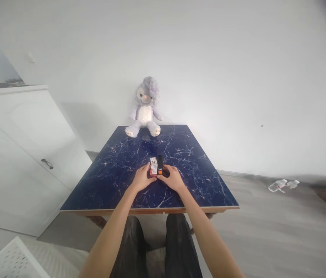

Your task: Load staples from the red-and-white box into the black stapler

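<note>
On the dark blue marbled table [107, 189], a small white and red box [153, 167] stands beside a narrow black object [160, 163] with an orange part at its near end. My left hand [142, 177] is at the left side of the box, thumb and fingers curved round its near left corner. At the right of the black object is my right hand [173, 177], its thumb by the near end and its fingers along the right side. Both hands seem to touch these items, which lie side by side between them.
A grey plush rabbit [145, 114] sits at the table's far edge against the wall. White cabinets [21, 154] stand at the left, and a white perforated item [14, 260] is at the lower left. White bottles [281, 184] lie on the floor at the right.
</note>
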Available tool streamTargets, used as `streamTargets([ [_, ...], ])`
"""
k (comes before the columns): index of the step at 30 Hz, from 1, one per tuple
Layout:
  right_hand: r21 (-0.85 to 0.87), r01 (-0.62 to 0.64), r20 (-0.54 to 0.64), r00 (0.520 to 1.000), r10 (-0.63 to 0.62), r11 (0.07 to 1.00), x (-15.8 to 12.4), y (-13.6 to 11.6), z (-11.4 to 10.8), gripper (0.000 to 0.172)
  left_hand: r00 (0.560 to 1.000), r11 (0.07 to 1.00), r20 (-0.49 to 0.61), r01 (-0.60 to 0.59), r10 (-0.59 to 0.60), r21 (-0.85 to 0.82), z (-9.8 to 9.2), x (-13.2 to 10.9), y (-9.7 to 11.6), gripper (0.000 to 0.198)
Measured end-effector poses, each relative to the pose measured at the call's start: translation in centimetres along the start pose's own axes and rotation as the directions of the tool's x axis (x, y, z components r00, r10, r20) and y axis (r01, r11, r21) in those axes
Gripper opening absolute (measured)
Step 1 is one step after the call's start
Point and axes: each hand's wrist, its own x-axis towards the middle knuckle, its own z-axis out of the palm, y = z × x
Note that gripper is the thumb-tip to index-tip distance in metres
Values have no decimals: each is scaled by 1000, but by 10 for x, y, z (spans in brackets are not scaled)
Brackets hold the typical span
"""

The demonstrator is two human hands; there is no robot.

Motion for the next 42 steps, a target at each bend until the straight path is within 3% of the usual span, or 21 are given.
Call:
streamTargets([
  [4, -14, 14, 4, 1000, -14, 1000, -3, 8, -9, 50, 1000, 999, -6, -28, 29, 46, 10, 16, 6, 86],
  [7, -91, 13, -10, 1000, -14, 996, -2, 24, -27, 47, 999, 996, -4, -44, 45, 81, 28, 39, 25, 84],
  [12, -369, -73, -137, 990, 23, 927, -7, 74, -76, 43, 999, 997, 44, -34, 31, 72, 88, 86, 84, 89],
  [15, -388, -232, -241, 960, 145, 892, -8, 103, -103, 46, 994, 996, 65, -89, 89, 4, 123, 107, 117, 82],
  [17, -374, -295, -280, 940, 196, 879, -4, 115, -114, 54, 993, 994, 62, -103, 104, -25, 137, 118, 127, 85],
  [20, -366, -290, -258, 945, 203, 884, 9, 127, -123, 64, 991, 995, 89, -101, 102, -11, 142, 135, 126, 107],
  [25, -363, -254, -178, 963, 201, 896, 23, 136, -131, 53, 945, 978, 251, -203, 209, -49, 137, 163, 115, 129],
  [35, -380, -289, -208, 952, 223, 879, 25, 141, -128, 48, 947, 981, 263, -194, 184, 13, 148, 176, 116, 129],
  [39, -394, -294, -238, 948, 213, 871, 27, 143, -126, 47, 954, 967, 222, -231, 204, 107, 152, 163, 115, 130],
  [42, -349, -287, -280, 940, 193, 892, 27, 146, -127, 47, 952, 946, 152, -289, 267, 146, 144, 148, 114, 113],
])
